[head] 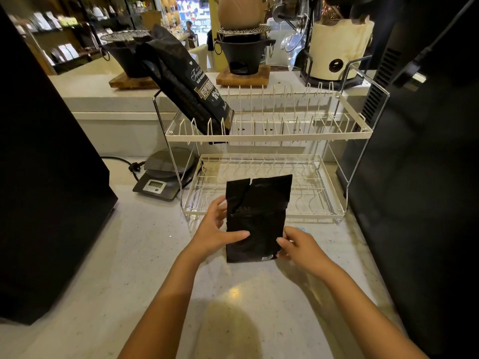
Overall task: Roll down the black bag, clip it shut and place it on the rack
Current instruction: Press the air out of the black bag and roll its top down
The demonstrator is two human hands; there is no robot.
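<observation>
— Desk: What's the risk?

— Me: I see the black bag [255, 221] upright on the speckled tabletop [145, 255], left hand [216, 233] and right hand [298, 244] loosely steadying its sides. Its torn top may roll unevenly. Behind it the white rack [269, 137] stands in a café.

Dim warm light, overhead glare, warped edges

Right hand [298, 246] hides a blue object [302, 229].
</observation>
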